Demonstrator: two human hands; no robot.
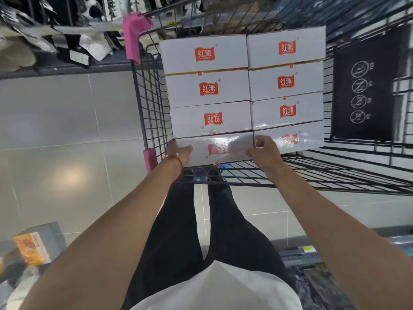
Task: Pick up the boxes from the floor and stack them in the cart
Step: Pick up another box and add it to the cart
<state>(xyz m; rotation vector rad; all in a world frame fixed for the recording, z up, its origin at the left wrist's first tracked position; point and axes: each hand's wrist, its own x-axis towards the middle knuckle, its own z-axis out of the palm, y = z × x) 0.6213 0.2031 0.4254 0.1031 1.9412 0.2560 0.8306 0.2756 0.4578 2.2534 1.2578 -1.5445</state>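
Head view: your left hand [180, 153] and right hand [264, 151] grasp opposite ends of a white red-logoed cardboard box [218, 148] at six o'clock in the black wire cart [154, 104].

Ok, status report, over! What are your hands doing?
Left hand and right hand hold near-left box. Eight boxes showing in cart. Nothing in the way.
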